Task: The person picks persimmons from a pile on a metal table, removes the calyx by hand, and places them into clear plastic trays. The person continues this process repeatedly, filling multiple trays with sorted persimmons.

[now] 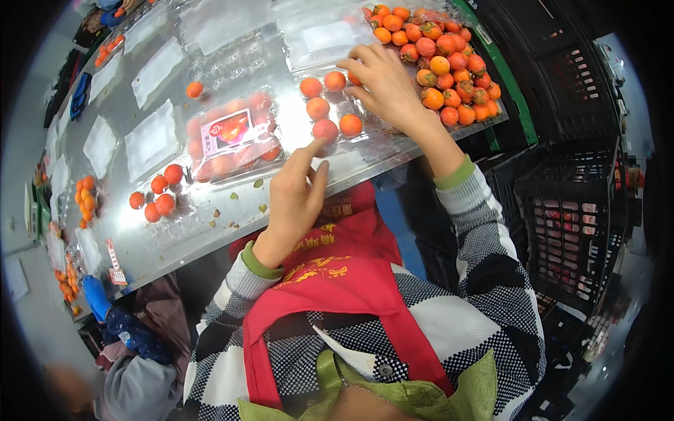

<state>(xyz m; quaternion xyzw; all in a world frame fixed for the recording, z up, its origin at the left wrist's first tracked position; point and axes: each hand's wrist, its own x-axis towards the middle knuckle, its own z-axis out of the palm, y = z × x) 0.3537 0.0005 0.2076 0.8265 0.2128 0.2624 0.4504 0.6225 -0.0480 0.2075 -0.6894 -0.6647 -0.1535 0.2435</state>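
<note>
A clear plastic tray (pixel 337 101) in front of me holds several orange-red persimmons (pixel 317 108). My left hand (pixel 298 197) is at the tray's near side, thumb and fingers apart, its index fingertip close to the nearest persimmon (pixel 325 130). I see nothing in that hand. Over the tray's right part, the fingers of my right hand (pixel 387 87) curve around another persimmon (pixel 354 79); whether they grip it is unclear. Just right of this hand lies a large heap of persimmons (pixel 457 66), some with leafy caps. To the left sits a filled clear package (pixel 263 134) with a printed label (pixel 230 131).
White padding sheets (pixel 152 142) and an unfilled clear tray (pixel 226 63) lie on the metal table (pixel 210 242). Further left is a partly filled tray with loose persimmons (pixel 165 204). A blue-gloved co-worker's hand (pixel 96 294) is at the left edge. Black crates (pixel 566 226) stand at right.
</note>
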